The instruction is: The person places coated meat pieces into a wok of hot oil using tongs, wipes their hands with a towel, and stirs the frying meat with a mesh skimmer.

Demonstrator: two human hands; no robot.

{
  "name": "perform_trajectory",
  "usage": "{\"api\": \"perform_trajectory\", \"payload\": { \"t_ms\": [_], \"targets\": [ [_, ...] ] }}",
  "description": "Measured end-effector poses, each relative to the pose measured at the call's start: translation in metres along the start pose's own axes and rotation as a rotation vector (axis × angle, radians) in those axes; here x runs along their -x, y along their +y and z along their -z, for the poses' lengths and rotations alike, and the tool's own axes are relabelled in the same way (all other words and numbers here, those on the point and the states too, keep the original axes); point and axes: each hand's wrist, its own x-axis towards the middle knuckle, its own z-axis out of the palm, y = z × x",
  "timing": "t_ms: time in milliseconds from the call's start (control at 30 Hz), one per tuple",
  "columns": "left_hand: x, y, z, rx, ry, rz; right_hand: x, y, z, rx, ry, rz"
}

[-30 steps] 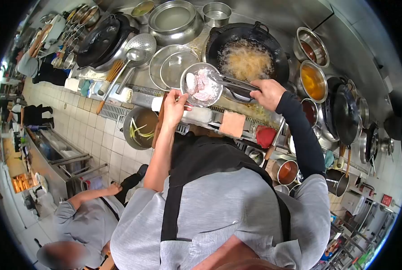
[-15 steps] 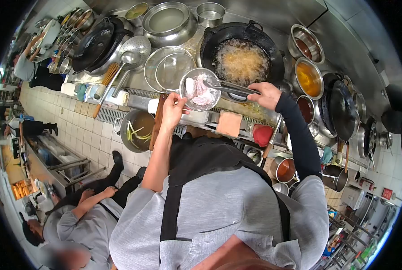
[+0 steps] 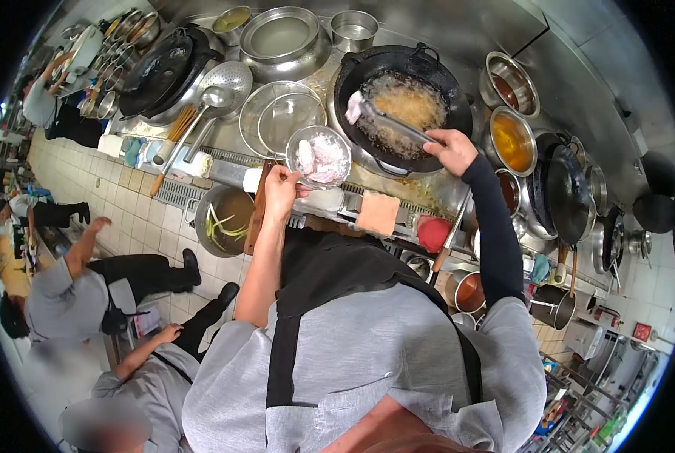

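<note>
A metal bowl [image 3: 334, 178] of pale, flour-dusted pieces [image 3: 327, 157] is held at its lower left rim by my left hand [image 3: 281, 193]. My right hand [image 3: 452, 151] is closed round the handle end of metal tongs [image 3: 399, 125]. At the tips of the tongs a whitish piece [image 3: 354, 108] hangs over the left part of a black wok [image 3: 458, 107]. Yellowish oil [image 3: 409, 102] bubbles hard inside the wok, right behind the tongs.
Round strainers [image 3: 256, 121] lie left of the wok. Metal bowls of sauce [image 3: 512, 140] line the right side. A pot with green strips [image 3: 220, 221] stands lower left. Two co-workers [image 3: 73, 291] are at the lower left, others farther off. A red cloth [image 3: 433, 233] hangs near the counter edge.
The tongs have moved from the bowl to over the wok, now with a pale piece at their tips. The bowl sits slightly lower left. A co-worker at lower left has shifted, one arm raised.
</note>
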Motion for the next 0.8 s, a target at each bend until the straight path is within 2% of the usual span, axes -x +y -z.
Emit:
{"api": "perform_trajectory", "payload": {
  "t_ms": [67, 100, 167, 267, 367, 433, 500, 567, 600, 800],
  "targets": [
    [0.001, -0.003, 0.003, 0.019, 0.004, 0.007, -0.022, 0.018, -0.007, 0.013, 0.003, -0.063],
    [0.002, -0.004, 0.004, 0.028, 0.006, 0.010, -0.043, 0.053, -0.027, -0.023, 0.063, -0.087],
    [0.003, -0.004, 0.003, 0.041, 0.011, -0.006, -0.069, 0.064, -0.046, -0.183, 0.090, -0.310],
    [0.005, -0.003, 0.003, 0.048, 0.014, -0.021, -0.087, 0.059, -0.066, -0.481, 0.189, -0.523],
    [0.012, -0.002, 0.014, 0.072, 0.050, -0.046, -0.095, 0.084, -0.068, 0.183, 0.260, -0.353],
    [0.015, -0.001, 0.020, 0.068, 0.076, -0.062, -0.050, 0.013, -0.035, 0.094, 0.233, -0.099],
    [0.015, -0.002, 0.025, 0.059, 0.098, -0.079, -0.021, -0.023, -0.020, 0.036, 0.060, 0.046],
    [0.013, -0.003, 0.027, 0.039, 0.096, -0.089, 0.002, -0.045, -0.024, 0.044, 0.024, 0.176],
    [0.013, 0.002, 0.025, 0.039, 0.091, -0.103, 0.011, -0.090, -0.005, 0.052, -0.245, 0.030],
    [0.010, 0.007, 0.011, -0.013, -0.003, -0.184, 0.012, -0.072, -0.055, 0.023, -0.264, 0.153]
  ]
}}
